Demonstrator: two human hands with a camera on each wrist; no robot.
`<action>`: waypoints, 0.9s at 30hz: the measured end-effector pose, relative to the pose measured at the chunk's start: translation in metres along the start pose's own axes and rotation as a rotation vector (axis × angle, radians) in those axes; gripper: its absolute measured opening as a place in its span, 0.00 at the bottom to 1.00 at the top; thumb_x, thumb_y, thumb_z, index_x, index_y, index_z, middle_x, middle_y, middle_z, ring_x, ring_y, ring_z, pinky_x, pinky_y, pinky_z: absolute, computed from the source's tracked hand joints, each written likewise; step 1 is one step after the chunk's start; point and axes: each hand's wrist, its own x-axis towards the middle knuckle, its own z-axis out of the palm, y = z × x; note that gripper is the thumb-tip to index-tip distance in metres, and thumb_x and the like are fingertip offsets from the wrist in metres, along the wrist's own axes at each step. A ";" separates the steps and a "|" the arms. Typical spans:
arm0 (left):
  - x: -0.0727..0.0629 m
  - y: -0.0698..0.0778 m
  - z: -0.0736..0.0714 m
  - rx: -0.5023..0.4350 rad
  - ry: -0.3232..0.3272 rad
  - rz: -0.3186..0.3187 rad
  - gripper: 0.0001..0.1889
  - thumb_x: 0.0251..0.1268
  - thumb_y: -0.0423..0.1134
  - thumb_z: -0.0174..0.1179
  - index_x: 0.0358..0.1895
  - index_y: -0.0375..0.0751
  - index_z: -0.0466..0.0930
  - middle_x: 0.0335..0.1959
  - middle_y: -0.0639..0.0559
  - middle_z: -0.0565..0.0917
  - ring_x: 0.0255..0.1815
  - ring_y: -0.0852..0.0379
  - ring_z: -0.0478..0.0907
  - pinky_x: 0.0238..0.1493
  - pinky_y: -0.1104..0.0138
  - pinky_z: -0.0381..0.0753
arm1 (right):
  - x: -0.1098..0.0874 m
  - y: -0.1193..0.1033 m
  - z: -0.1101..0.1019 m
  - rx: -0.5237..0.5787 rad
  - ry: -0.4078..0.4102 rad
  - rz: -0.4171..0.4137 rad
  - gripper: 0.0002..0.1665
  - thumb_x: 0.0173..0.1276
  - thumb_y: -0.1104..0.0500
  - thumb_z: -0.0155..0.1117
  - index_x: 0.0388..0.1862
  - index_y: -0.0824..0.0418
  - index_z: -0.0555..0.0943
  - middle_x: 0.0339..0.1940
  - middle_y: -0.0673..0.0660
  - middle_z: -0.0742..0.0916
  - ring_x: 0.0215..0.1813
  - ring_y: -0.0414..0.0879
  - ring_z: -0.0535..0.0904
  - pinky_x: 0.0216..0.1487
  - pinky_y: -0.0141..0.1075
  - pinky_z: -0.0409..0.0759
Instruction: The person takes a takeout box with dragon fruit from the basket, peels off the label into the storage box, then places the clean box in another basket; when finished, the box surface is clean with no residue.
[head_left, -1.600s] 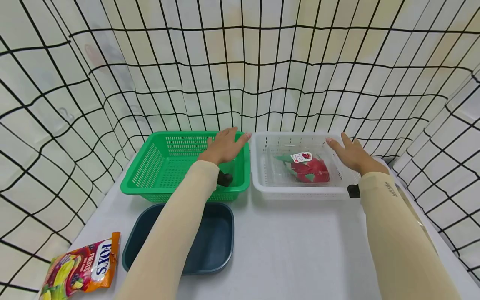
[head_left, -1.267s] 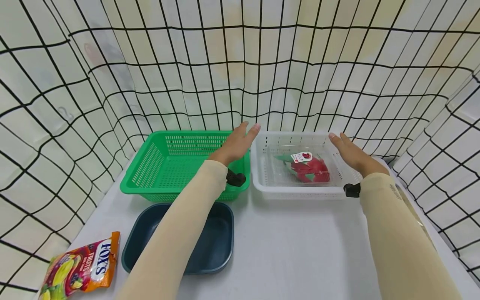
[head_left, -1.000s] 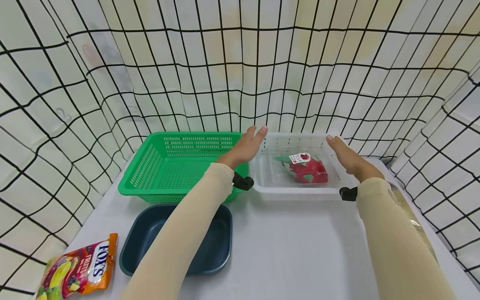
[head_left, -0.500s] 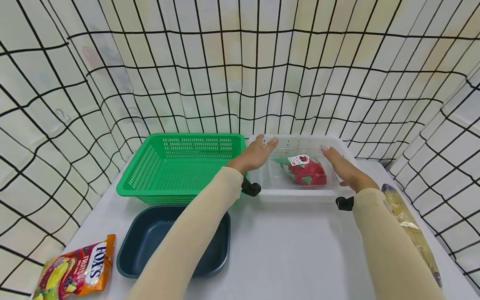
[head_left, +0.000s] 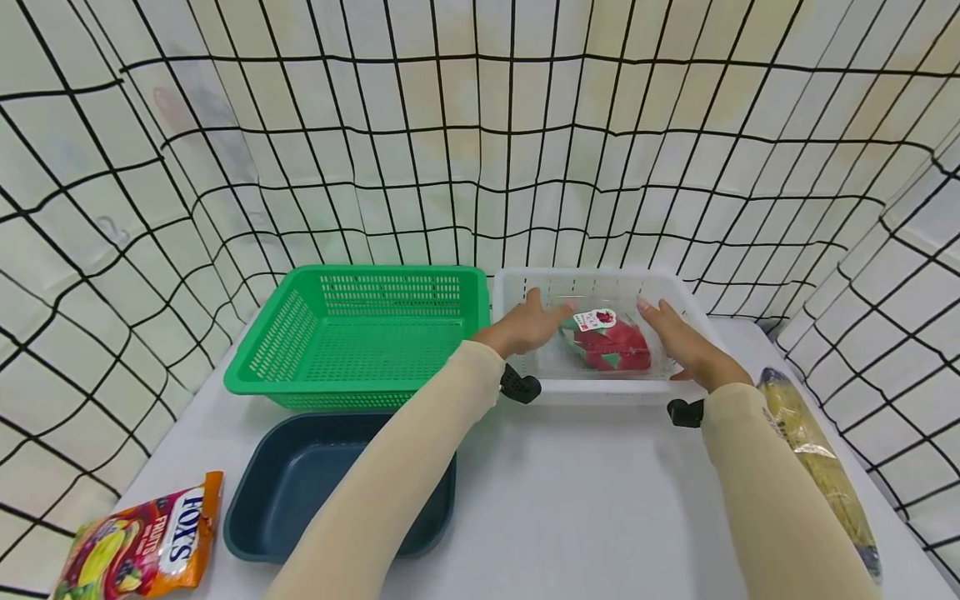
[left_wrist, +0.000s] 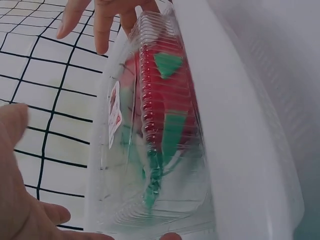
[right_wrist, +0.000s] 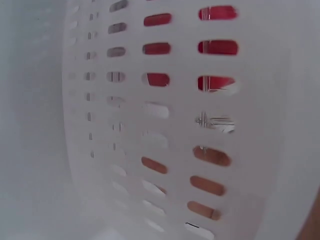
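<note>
A red dragon fruit (head_left: 617,344) with green scales and a white label lies in a clear plastic clamshell box (left_wrist: 150,130), inside the white basket (head_left: 600,390). My left hand (head_left: 528,325) reaches over the basket's left side to the box's left end, thumb and fingers spread. At the opposite end is my right hand (head_left: 686,346), its fingers extended down into the basket. Both hands bracket the box; firm contact is not clear. In the right wrist view, red fruit and fingers show through slots in the white basket wall (right_wrist: 175,95).
Left of the white basket stands a green basket (head_left: 360,387). A dark blue tray (head_left: 258,492) sits in front of it, with a Fox's Fruits candy bag (head_left: 142,542) at the left. A long yellowish packet (head_left: 817,458) lies at the right. Black netting (head_left: 510,129) surrounds the table (head_left: 585,500).
My left hand has moved right from over the green basket into the white one. My right hand has shifted left and lower toward the box, uncovering the yellowish packet.
</note>
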 end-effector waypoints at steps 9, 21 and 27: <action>0.004 -0.002 0.009 0.010 -0.020 -0.037 0.51 0.76 0.59 0.57 0.86 0.41 0.34 0.82 0.38 0.60 0.74 0.39 0.71 0.67 0.46 0.77 | 0.001 0.000 0.004 0.001 -0.008 0.016 0.64 0.69 0.14 0.31 0.84 0.49 0.22 0.86 0.66 0.35 0.82 0.78 0.42 0.70 0.74 0.62; 0.009 -0.006 0.025 0.126 -0.008 -0.039 0.54 0.69 0.55 0.66 0.85 0.37 0.40 0.81 0.32 0.55 0.78 0.36 0.62 0.69 0.42 0.73 | 0.010 0.003 0.008 -0.032 0.000 0.022 0.65 0.72 0.18 0.38 0.85 0.54 0.24 0.86 0.69 0.37 0.82 0.77 0.43 0.68 0.68 0.71; 0.012 -0.008 0.028 0.099 0.005 -0.054 0.55 0.67 0.53 0.69 0.85 0.38 0.40 0.82 0.32 0.51 0.73 0.35 0.67 0.57 0.46 0.84 | 0.013 0.005 0.012 -0.011 0.009 0.022 0.70 0.71 0.25 0.57 0.86 0.54 0.25 0.86 0.71 0.44 0.82 0.73 0.47 0.69 0.65 0.72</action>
